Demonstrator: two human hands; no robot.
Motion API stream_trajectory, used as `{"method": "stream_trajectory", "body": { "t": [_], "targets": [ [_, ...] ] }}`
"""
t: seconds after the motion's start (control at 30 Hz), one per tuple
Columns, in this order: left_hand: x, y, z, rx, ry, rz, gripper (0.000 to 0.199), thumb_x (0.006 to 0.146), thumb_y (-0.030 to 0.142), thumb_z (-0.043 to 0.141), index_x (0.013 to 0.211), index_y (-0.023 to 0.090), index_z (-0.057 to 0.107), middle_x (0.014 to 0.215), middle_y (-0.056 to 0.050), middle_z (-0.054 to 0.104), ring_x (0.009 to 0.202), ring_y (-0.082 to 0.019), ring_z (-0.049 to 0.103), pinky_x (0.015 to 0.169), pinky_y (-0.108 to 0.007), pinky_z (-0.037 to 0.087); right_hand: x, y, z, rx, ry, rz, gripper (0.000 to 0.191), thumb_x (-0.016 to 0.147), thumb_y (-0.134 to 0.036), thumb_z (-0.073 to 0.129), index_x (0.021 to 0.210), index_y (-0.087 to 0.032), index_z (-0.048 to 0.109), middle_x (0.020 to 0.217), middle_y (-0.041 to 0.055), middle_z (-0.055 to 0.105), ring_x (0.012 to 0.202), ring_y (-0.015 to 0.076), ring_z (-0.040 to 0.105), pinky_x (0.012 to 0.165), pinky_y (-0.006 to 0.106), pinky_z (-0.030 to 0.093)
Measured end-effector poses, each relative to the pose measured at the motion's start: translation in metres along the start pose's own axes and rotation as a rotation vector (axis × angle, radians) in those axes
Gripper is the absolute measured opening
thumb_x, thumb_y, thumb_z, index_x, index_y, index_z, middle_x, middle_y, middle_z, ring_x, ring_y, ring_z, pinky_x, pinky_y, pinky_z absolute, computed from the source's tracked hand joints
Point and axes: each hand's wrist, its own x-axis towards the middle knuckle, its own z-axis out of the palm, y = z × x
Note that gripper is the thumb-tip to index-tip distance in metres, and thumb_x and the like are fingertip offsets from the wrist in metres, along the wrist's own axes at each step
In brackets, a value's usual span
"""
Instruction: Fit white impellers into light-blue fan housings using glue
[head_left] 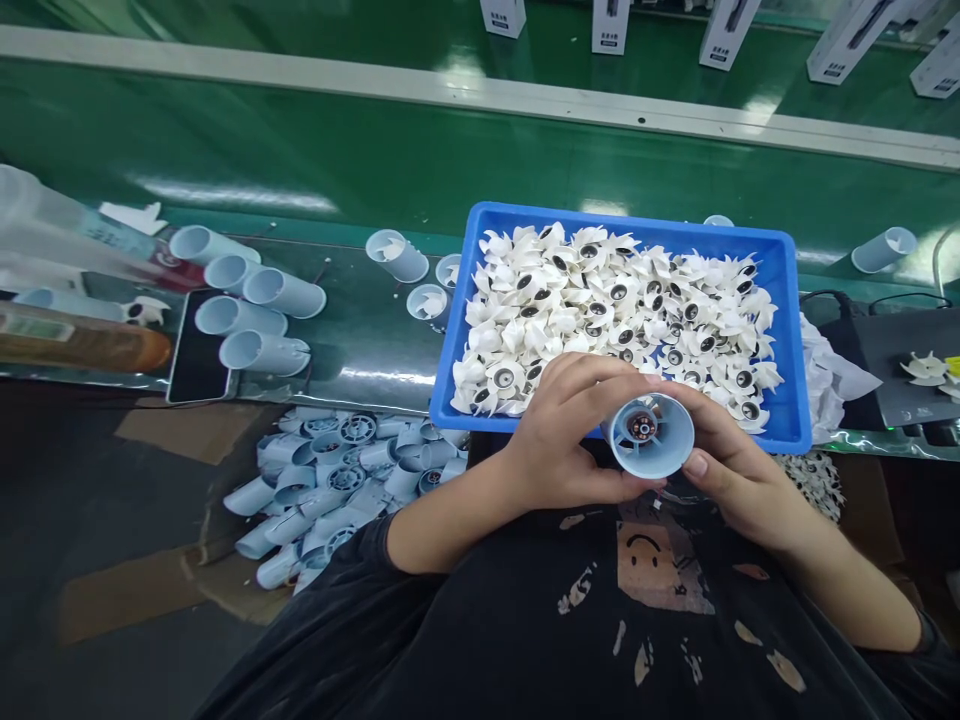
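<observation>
- Tube (654, 455): between both hands, open end up, motor (643, 428) visible inside.
- Left hand (574, 430): fingers curled together round the 9 o'clock side.
- Right hand (739, 470): thumb pinching at 4 o'clock, fingers behind.
- Judgement: press lightly, keep the mouth unblocked, hold level.
- Tray (789, 320) at 12 o'clock, heaped with fans (600, 300).

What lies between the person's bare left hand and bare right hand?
In the head view, a light-blue hollow plastic cylinder lies between the left hand and the right hand, touching both.
</observation>
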Motion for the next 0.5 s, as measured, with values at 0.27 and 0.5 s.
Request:
{"method": "stream_trajectory", "body": {
  "t": [0.27, 0.5],
  "targets": [
    [-0.0015, -0.0002, -0.0004, -0.001, -0.022, 0.008, 0.048, 0.085, 0.051, 0.064, 0.122, 0.023, 0.052, 0.107, -0.008, 0.067, 0.096, -0.021, 0.064, 0.083, -0.037, 0.05, -0.0013, 0.0022, 0.0002, -0.009, 0.029, 0.01, 0.044, 0.096, -0.043, 0.058, 0.137, -0.038, 0.044, 0.146, -0.0006, 0.047, 0.126, 0.0177, 0.054, 0.098, 0.03, 0.054],
    [-0.0016, 0.0014, -0.0017, 0.031, -0.027, -0.028, 0.053, 0.082, 0.057, 0.066, 0.122, 0.025, 0.053, 0.107, -0.008, 0.067, 0.095, -0.023, 0.064, 0.084, -0.039, 0.05, -0.0005, 0.0018, -0.0012, -0.002, 0.004, -0.011, 0.042, 0.099, -0.04, 0.052, 0.14, -0.042, 0.045, 0.147, -0.0032, 0.046, 0.138, 0.0191, 0.042, 0.104, 0.031, 0.051]
  ]
}}
